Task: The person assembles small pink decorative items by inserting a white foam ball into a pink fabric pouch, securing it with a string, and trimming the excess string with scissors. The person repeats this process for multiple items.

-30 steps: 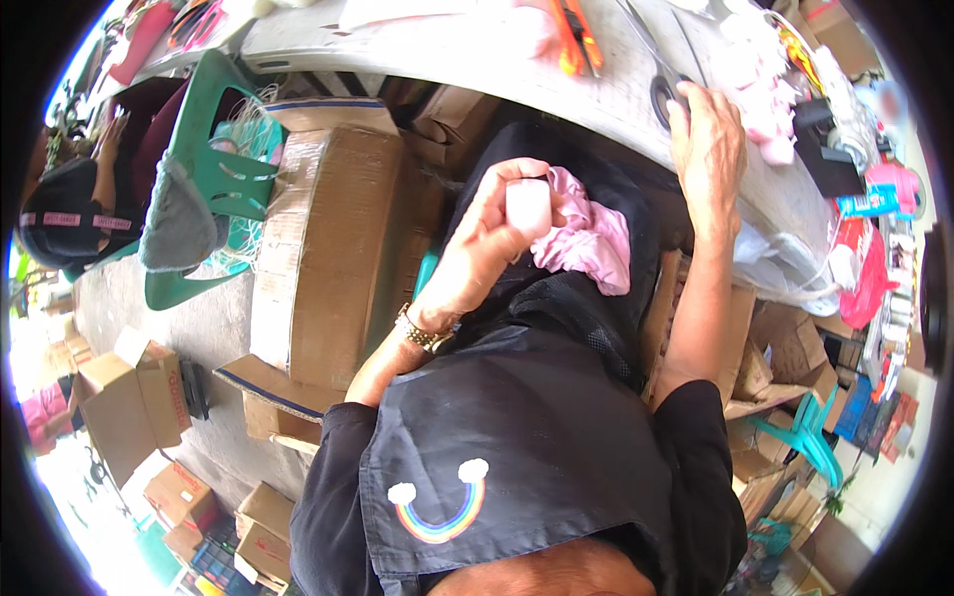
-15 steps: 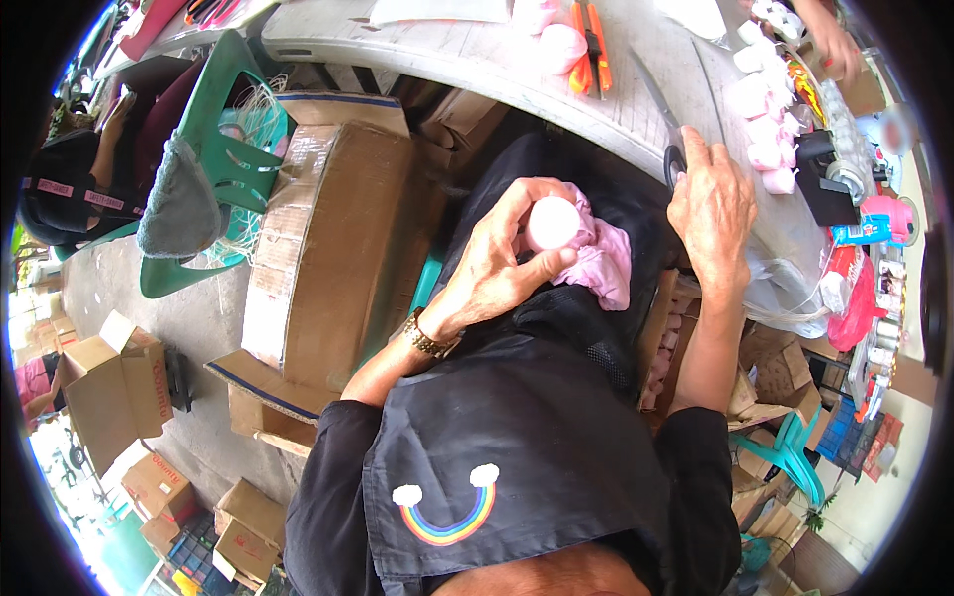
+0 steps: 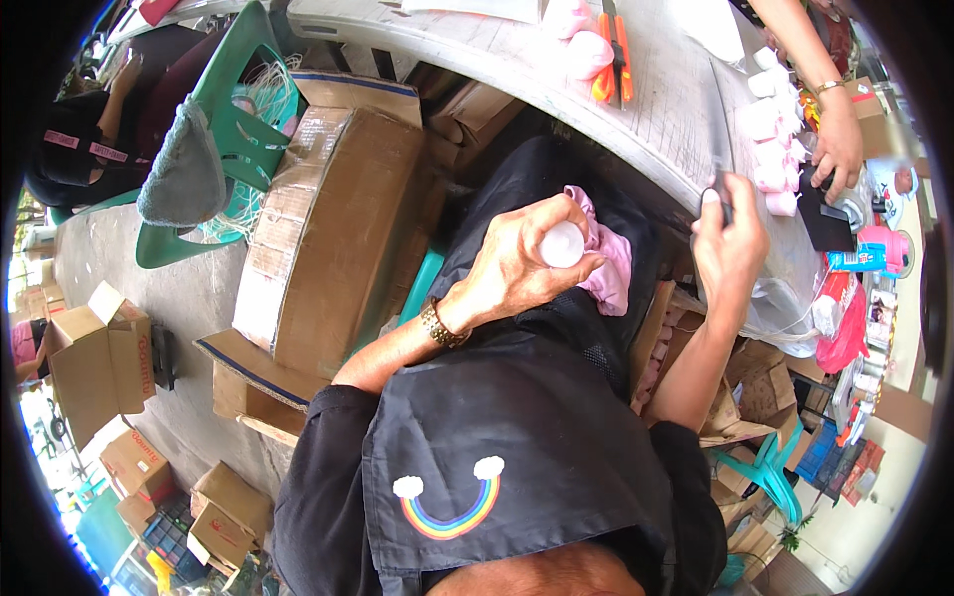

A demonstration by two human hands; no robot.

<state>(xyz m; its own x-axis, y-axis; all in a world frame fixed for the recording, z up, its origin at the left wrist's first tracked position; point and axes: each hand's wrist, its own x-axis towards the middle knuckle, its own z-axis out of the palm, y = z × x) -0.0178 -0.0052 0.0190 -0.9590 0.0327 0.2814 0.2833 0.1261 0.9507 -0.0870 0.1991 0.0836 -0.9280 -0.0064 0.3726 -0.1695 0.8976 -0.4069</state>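
Note:
My left hand (image 3: 517, 253) is closed around a small pale round-ended piece (image 3: 561, 245), its whitish face turned upward. Just beyond it, a crumpled pink cloth (image 3: 608, 263) lies on my lap, over black clothing. At the table's near edge, my right hand (image 3: 730, 243) is closed on the black handle of a long knife (image 3: 717, 119), whose narrow grey blade points away over the tabletop. The blade stands apart from the pale piece. Part of the knife's handle is hidden by my fingers.
Pink rolls (image 3: 588, 55) and an orange-and-black tool (image 3: 616, 60) lie on the white table (image 3: 457, 40). More pale pieces (image 3: 770, 149) line its right side, near another person's hand (image 3: 840, 144). A large carton (image 3: 338, 228) and a green chair (image 3: 234, 109) stand left.
My right hand has turned and closed round the knife's handle, and the blade has swung rightward. The pale piece has tilted in my left hand. Another person's hand has come lower at the right.

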